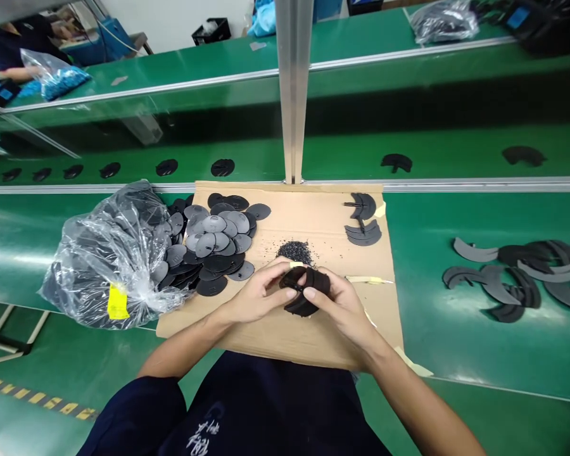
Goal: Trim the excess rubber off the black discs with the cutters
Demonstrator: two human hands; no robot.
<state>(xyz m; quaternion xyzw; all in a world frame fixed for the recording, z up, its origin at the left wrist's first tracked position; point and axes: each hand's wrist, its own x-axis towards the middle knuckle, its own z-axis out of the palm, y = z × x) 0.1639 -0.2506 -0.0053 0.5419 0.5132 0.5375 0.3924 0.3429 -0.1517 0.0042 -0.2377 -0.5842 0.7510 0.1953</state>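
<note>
Over the cardboard sheet (308, 342), both hands hold dark plastic parts together. My left hand (263, 294) is closed on a round black disc (292, 277), thumb on its near face. My right hand (337, 304) grips a curved black piece (319, 283) pressed against the disc; whether the two are joined I cannot tell. Just beyond the fingers lies a small heap of black plastic bits (295, 252). A pile of dark discs (221, 234) spreads to the left on the cardboard. At its far right corner rest several crescent-shaped pieces (363, 233).
A clear bag of dark discs (109, 253) lies at the left, and loose crescents (517, 275) at the right. Behind the cardboard stands a metal post (294, 95). Single parts sit along the green belt (256, 152). Another person's arm (19, 73) shows at top left.
</note>
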